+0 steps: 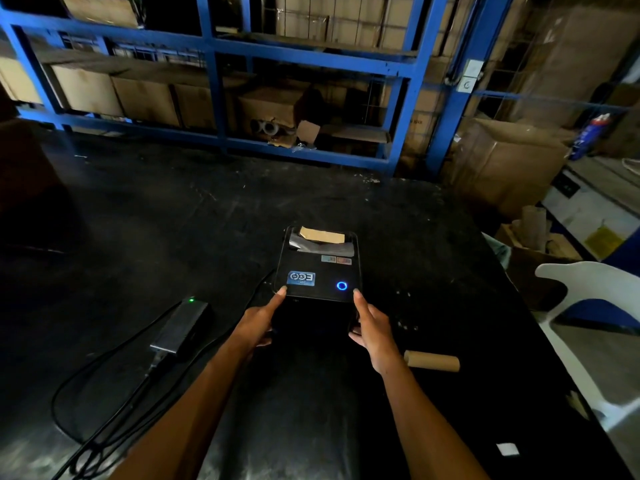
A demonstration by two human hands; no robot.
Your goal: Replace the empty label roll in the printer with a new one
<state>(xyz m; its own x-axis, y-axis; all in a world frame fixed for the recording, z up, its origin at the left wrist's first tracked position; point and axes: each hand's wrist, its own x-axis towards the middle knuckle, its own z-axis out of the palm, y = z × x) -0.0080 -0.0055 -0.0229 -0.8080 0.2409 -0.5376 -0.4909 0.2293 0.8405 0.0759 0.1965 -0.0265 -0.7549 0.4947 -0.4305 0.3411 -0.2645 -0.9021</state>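
printer (318, 268) front dark, sticker txt unreadable

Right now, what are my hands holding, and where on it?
Both hands hold the printer at its near end: the left hand on its left near corner, the right hand on its right near corner.

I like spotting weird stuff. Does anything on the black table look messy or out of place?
A bare cardboard tube lies on its side on the table, just right of the right hand. A small white scrap sits near the table's right edge. Both hands hold the printer.
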